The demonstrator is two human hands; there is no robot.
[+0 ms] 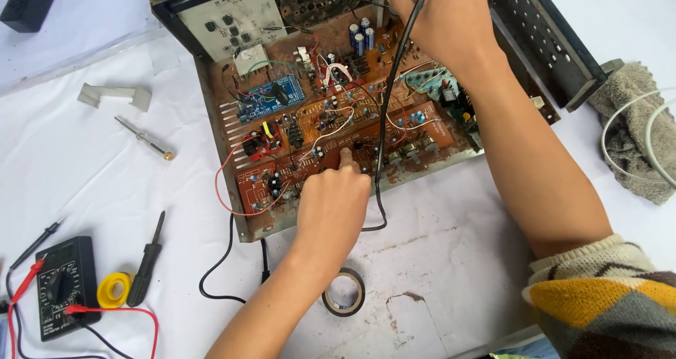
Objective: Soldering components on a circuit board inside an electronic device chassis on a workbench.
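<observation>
Left hand (pixel 331 207) sits on the near edge of the open chassis (pixel 211 112), mostly curled, index finger (pixel 346 158) out and pressing the brown board (pixel 338 144) approx mid-row. Right hand (pixel 443 17) is up at the far end, closed around a tool w/ a black cord (pixel 384 133); tip's cut off at the top, can't tell what kind. Cord drops across the boards, passes just right of that fingertip, loops onto the white cloth (pixel 458 225). Blue board (pixel 267 95) lies left of centre inside the chassis. Tape roll (pixel 343 292) lies near the left wrist. Far left: multimeter (pixel 62 285) w/ red leads (pixel 105 313), yellow roll (pixel 114 290) touching a black screwdriver (pixel 148 260). Small screwdriver (pixel 144 138) lies further up, apart. Grey towel (pixel 634 130) at right.
</observation>
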